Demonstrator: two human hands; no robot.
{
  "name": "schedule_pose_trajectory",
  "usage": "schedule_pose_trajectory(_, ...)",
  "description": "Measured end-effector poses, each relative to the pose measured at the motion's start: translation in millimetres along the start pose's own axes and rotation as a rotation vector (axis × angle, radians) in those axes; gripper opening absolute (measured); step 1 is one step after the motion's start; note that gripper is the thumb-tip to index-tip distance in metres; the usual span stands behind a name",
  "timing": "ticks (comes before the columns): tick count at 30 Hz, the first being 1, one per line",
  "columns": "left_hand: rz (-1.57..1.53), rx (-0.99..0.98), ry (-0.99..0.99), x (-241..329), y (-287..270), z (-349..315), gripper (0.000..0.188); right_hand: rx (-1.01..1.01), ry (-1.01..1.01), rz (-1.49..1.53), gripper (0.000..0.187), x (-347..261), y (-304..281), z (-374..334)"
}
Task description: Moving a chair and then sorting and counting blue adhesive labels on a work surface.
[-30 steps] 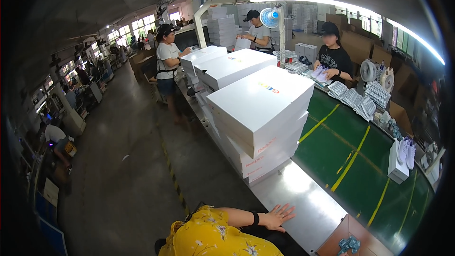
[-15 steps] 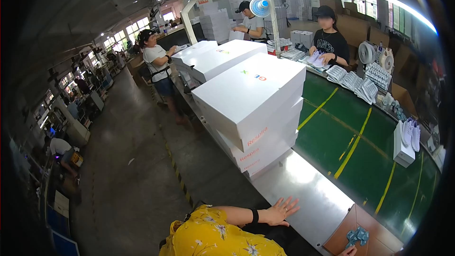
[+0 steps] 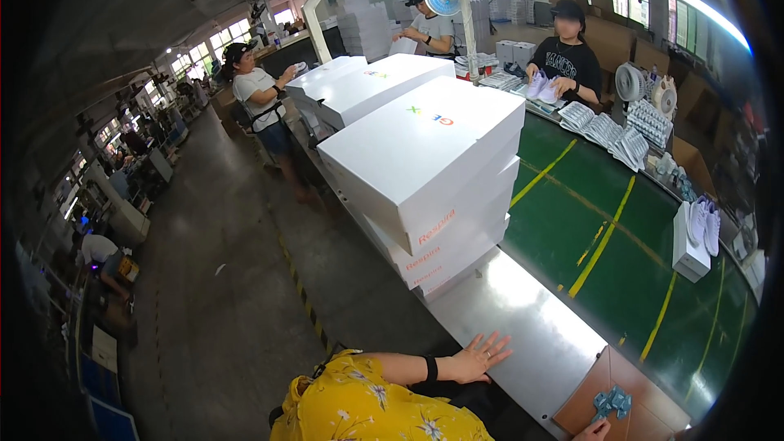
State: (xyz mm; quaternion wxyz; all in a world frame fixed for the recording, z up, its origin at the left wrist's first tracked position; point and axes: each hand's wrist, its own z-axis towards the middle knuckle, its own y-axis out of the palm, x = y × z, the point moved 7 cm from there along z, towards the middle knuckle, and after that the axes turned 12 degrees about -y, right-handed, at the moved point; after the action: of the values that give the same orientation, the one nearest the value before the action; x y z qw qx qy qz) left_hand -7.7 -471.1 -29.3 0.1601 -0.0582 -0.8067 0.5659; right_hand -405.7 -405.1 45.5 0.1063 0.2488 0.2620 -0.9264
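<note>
My left hand (image 3: pixel 483 358), a dark band at its wrist, lies with fingers spread on the bare metal edge of the bench (image 3: pixel 543 331). At the lower edge, my right hand (image 3: pixel 594 431) shows only in part; its fingertips pinch at the near side of a small pile of blue-grey packets (image 3: pixel 611 402). Those packets lie on a brown board (image 3: pixel 645 404). Ahead of my left hand stands a stack of white shoe boxes (image 3: pixel 433 171), the upper ones jutting out over the lower.
Right of the boxes runs a green conveyor belt (image 3: pixel 563 220) with yellow lines. On its far side are a white box with lilac shoes (image 3: pixel 702 224), silver-grey bundles (image 3: pixel 608 135) and a fan (image 3: pixel 630 86). A co-worker (image 3: pixel 563 65) there handles lilac shoes. A floor aisle (image 3: pixel 220 278) lies to the left.
The view has shifted slightly. My left hand stays spread on the metal, and my right hand stays at the packets. The co-worker across the belt has shifted the lilac shoes a little.
</note>
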Motion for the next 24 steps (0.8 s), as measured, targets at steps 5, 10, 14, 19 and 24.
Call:
schedule_pose_trajectory(5, 0.024, 0.041, 0.009, -1, -2, 0, 0.104, -0.027, -0.033, -0.033, 0.02, -2, 4, 1)
schedule_pose_trajectory(10, 0.018, 0.107, 0.022, -5, -2, 2, 0.102, -0.055, 0.001, -0.01, 0.02, 8, 13, -1)
schedule_pose_trajectory(14, -0.01, 0.115, 0.017, -6, -3, 1, 0.103, -0.051, -0.001, 0.01, 0.021, 0, 13, 3)
schedule_pose_trajectory(19, 0.034, 0.119, 0.042, 6, 5, 4, 0.105, -0.136, 0.136, 0.052, 0.026, 76, 26, -24)
schedule_pose_trajectory(24, 0.035, 0.105, 0.03, 7, -8, -5, 0.103, -0.129, 0.09, 0.045, 0.019, 73, 21, -36)
